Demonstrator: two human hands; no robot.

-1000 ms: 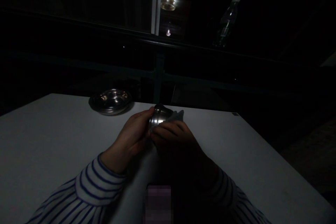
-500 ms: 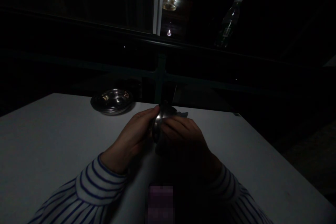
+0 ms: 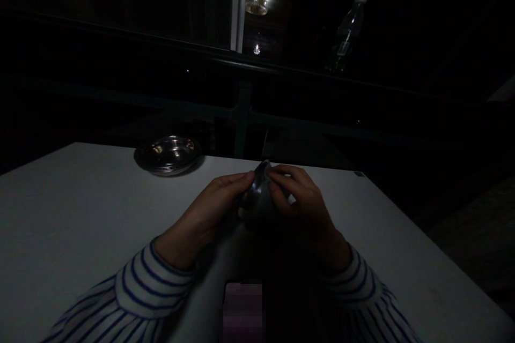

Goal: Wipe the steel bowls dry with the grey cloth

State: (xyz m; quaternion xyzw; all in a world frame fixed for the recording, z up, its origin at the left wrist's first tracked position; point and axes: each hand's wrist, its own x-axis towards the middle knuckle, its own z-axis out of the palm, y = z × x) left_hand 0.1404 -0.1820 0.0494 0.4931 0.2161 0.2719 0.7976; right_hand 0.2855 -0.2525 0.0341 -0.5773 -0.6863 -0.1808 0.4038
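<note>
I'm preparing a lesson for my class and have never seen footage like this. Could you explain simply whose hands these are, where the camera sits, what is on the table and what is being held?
There is no machine here: one person is using two bare hands, with striped sleeves. The only view comes from a camera worn on that person's head, looking forward and down.

On the white table, at the far left, sit shiny metal bowls, apparently stacked. The left hand holds a shiny metal object; the right hand has its fingers against it. It is too dark to tell the object's exact shape. Beyond the table, to the right, stands a clear bottle with a white cap.
</note>
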